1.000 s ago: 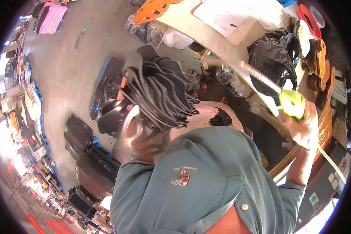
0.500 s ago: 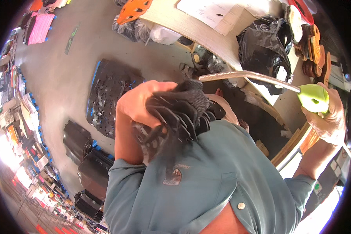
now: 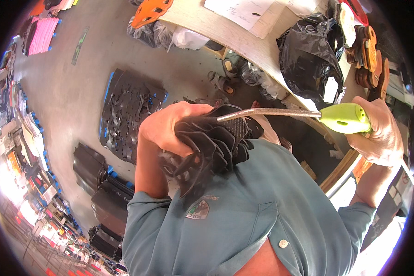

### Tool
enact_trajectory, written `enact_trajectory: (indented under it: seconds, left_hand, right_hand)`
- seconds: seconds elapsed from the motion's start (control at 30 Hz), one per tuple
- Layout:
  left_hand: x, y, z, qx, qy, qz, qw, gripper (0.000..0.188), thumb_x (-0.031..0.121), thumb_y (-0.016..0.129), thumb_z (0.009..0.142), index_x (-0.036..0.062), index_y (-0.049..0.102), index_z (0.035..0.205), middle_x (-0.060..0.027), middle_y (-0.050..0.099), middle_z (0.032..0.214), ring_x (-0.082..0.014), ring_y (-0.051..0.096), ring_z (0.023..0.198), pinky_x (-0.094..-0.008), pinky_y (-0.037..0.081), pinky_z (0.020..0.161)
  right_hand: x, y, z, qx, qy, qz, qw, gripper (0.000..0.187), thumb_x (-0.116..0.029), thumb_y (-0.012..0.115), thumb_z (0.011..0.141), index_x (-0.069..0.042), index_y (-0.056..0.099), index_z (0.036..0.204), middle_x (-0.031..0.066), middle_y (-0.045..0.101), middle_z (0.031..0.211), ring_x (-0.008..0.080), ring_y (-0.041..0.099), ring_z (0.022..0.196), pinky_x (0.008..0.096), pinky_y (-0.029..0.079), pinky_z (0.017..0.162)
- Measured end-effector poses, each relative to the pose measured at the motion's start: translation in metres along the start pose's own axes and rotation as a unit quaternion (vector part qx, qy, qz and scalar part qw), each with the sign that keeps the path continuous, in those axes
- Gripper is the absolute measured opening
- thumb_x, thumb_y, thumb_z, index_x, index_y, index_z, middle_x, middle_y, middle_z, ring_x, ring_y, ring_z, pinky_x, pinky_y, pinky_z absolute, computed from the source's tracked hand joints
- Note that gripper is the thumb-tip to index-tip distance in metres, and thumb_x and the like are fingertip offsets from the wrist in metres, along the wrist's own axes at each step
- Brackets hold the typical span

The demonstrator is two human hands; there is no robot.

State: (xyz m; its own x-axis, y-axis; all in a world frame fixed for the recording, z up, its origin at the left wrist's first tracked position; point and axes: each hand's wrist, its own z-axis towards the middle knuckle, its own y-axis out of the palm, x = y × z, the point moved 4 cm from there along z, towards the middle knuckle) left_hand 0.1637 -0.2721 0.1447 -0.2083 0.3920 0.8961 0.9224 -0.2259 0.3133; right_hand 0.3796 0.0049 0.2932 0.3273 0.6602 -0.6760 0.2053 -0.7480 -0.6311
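Observation:
My left hand (image 3: pixel 170 126) grips a thick bundle of black rubber sole pieces (image 3: pixel 211 147), held against my chest over my teal shirt (image 3: pixel 262 207). My right hand (image 3: pixel 377 133) is closed around the lime-green handle of an air blow gun (image 3: pixel 345 117). Its long thin metal nozzle (image 3: pixel 267 112) reaches left, and the tip touches the top of the bundle.
A pale wooden workbench (image 3: pixel 244 39) curves across the top right, bearing a black plastic bag (image 3: pixel 308 55), papers and brown sole stacks (image 3: pixel 368 60). Black rubber sheets (image 3: pixel 129 112) and stacked black pieces (image 3: pixel 106 202) lie on the grey floor at left. An orange piece (image 3: pixel 149 11) sits at the top.
My left hand has drawn the black bundle lower and closer to my chest. My right hand has swung the blow gun's nozzle down until the tip meets the bundle.

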Motion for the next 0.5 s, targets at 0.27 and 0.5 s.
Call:
enact_trajectory:
  seconds: [0.27, 0.5]
  left_hand:
    - [-0.007, -0.001, -0.002, 0.009, -0.057, -0.105, 0.993, 0.079, 0.008, 0.087, 0.06, -0.0035, 0.062, 0.134, -0.0067, 0.075, 0.109, -0.0114, 0.066, 0.098, -0.0284, 0.054, 0.085]
    - [-0.028, -0.009, -0.002, 0.126, 0.07, 0.06, 0.988, 0.086, -0.001, 0.086, 0.054, -0.0031, 0.06, 0.136, -0.0064, 0.074, 0.113, -0.0132, 0.067, 0.097, -0.0314, 0.055, 0.087]
  right_hand:
    - [-0.002, 0.012, -0.001, 0.011, -0.009, -0.009, 1.0, 0.024, 0.005, 0.069, 0.072, 0.0, 0.063, 0.094, 0.0135, 0.06, 0.065, 0.0359, 0.063, 0.056, 0.0392, 0.047, 0.056]
    - [0.033, 0.033, -0.038, 0.085, 0.022, -0.048, 0.995, 0.038, -0.006, 0.084, 0.073, 0.001, 0.066, 0.106, 0.0139, 0.067, 0.075, 0.0359, 0.064, 0.061, 0.041, 0.048, 0.058]
